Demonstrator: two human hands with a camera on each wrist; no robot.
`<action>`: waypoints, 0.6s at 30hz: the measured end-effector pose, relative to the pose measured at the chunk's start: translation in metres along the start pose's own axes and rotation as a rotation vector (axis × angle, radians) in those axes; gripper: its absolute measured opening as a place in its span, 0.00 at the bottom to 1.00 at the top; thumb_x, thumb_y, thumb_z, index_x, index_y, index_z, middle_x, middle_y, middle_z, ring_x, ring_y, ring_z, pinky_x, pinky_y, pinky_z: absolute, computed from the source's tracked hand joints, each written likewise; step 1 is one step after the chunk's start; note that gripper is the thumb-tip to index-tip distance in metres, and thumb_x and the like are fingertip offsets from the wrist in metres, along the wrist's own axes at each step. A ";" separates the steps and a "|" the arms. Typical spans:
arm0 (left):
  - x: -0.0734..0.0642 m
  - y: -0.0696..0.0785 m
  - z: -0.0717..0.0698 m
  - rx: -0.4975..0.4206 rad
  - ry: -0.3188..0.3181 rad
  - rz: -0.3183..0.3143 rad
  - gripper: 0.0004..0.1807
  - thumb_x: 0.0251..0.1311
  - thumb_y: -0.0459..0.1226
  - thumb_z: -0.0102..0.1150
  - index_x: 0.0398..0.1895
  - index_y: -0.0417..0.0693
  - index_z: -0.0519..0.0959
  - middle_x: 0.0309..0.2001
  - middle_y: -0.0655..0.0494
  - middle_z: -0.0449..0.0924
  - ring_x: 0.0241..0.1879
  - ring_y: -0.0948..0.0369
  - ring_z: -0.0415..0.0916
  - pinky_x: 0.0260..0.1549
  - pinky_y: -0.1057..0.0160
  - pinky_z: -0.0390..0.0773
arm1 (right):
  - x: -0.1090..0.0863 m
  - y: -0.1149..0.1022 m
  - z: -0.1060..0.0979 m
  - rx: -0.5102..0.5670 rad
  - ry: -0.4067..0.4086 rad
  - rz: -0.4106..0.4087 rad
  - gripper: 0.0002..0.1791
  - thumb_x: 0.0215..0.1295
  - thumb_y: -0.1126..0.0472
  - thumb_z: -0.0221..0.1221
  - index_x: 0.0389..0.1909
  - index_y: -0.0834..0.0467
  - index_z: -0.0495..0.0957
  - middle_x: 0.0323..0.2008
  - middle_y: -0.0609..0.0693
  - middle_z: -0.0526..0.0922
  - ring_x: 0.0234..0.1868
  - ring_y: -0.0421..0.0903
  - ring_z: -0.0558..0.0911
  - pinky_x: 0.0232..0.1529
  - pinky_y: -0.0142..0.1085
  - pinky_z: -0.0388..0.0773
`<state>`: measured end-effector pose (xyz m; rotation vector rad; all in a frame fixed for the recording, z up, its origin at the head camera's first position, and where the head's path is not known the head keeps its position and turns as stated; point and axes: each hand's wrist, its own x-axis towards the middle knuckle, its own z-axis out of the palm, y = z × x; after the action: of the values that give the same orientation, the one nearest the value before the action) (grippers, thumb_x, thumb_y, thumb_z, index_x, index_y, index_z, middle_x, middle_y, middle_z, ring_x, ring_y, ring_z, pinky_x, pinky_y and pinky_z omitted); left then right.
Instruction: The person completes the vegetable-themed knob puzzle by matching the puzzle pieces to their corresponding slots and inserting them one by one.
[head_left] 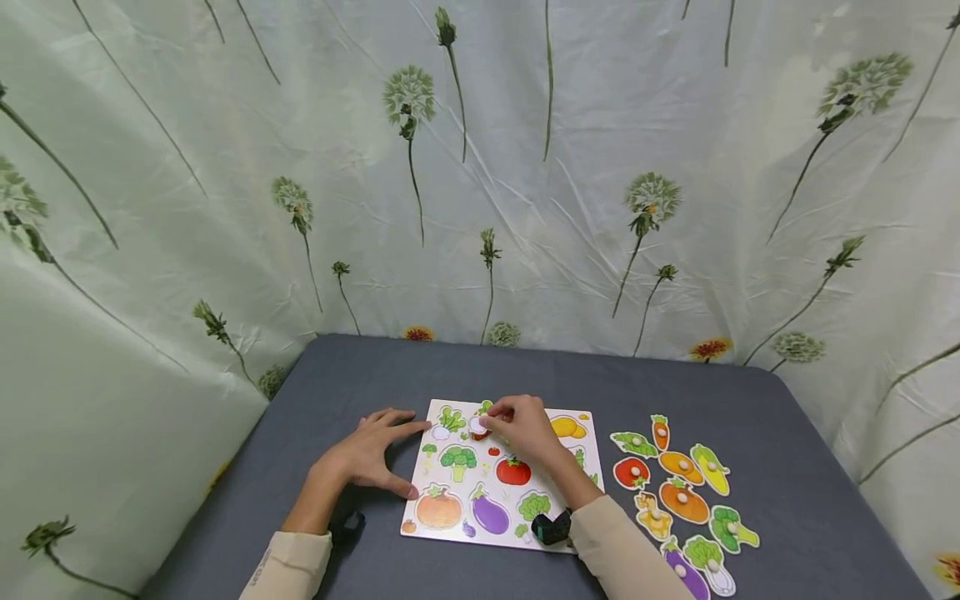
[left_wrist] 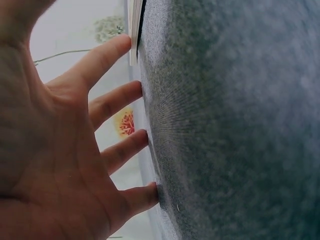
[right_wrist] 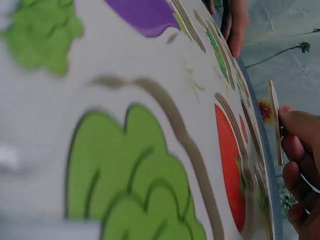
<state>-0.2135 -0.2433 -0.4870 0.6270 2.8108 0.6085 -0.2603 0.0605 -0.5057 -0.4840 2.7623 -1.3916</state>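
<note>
A white wooden puzzle board (head_left: 480, 479) with printed vegetables lies on the grey table. At its left edge is my left hand (head_left: 367, 450), fingers spread, thumb and index finger touching the board. In the left wrist view that index fingertip presses the board's edge (left_wrist: 134, 35), while the other fingertips rest on the cloth. My right hand (head_left: 525, 427) pinches a turnip puzzle piece (head_left: 477, 425), white with green leaves, over the board's top row. The right wrist view shows this piece (right_wrist: 276, 122) edge-on, standing upright between thumb and fingers. My fingers hide part of it.
Right of the board lie several loose knobbed pieces, among them a tomato (head_left: 632, 473), a pumpkin (head_left: 675, 498), corn (head_left: 712, 475), broccoli (head_left: 726, 528) and an eggplant (head_left: 692, 577). A flower-patterned curtain (head_left: 517, 167) hangs behind the table (head_left: 375, 375).
</note>
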 end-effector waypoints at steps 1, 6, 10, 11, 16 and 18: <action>0.000 0.000 0.000 0.000 0.001 0.000 0.59 0.33 0.67 0.79 0.76 0.63 0.70 0.76 0.44 0.63 0.75 0.34 0.55 0.66 0.20 0.51 | 0.001 -0.001 0.002 0.001 -0.009 0.004 0.06 0.64 0.51 0.71 0.36 0.49 0.90 0.30 0.40 0.85 0.32 0.40 0.78 0.34 0.33 0.75; 0.001 -0.002 0.000 -0.002 0.001 0.010 0.59 0.34 0.66 0.79 0.76 0.62 0.70 0.76 0.44 0.63 0.75 0.35 0.56 0.66 0.20 0.52 | 0.006 -0.006 0.013 0.015 -0.039 -0.006 0.06 0.65 0.51 0.71 0.36 0.49 0.90 0.28 0.39 0.86 0.30 0.38 0.80 0.33 0.32 0.78; 0.001 -0.004 0.001 0.002 -0.002 0.021 0.59 0.34 0.66 0.79 0.76 0.63 0.69 0.76 0.44 0.64 0.75 0.34 0.56 0.65 0.20 0.53 | 0.009 -0.009 0.019 0.031 -0.054 -0.016 0.06 0.65 0.53 0.71 0.36 0.50 0.90 0.27 0.40 0.86 0.27 0.37 0.81 0.31 0.32 0.79; 0.001 -0.004 0.001 0.003 -0.001 0.024 0.59 0.34 0.66 0.79 0.76 0.63 0.69 0.76 0.44 0.64 0.74 0.34 0.57 0.65 0.20 0.53 | 0.010 -0.011 0.021 0.029 -0.057 -0.020 0.06 0.66 0.53 0.71 0.36 0.51 0.90 0.26 0.40 0.85 0.27 0.37 0.81 0.31 0.32 0.78; 0.001 -0.003 0.001 0.012 0.002 0.027 0.59 0.34 0.66 0.79 0.76 0.63 0.69 0.76 0.44 0.64 0.74 0.36 0.58 0.64 0.19 0.54 | 0.013 -0.016 0.031 0.007 -0.073 -0.035 0.07 0.66 0.52 0.70 0.37 0.51 0.90 0.26 0.40 0.85 0.25 0.36 0.79 0.28 0.31 0.77; 0.001 -0.002 0.001 0.012 0.002 0.026 0.59 0.34 0.66 0.79 0.76 0.63 0.69 0.75 0.44 0.64 0.74 0.36 0.58 0.64 0.19 0.54 | 0.015 -0.018 0.035 0.001 -0.077 -0.042 0.06 0.66 0.52 0.70 0.37 0.50 0.90 0.27 0.40 0.85 0.26 0.36 0.79 0.30 0.30 0.76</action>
<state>-0.2151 -0.2446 -0.4889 0.6668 2.8140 0.5978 -0.2646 0.0188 -0.5110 -0.5859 2.7057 -1.3530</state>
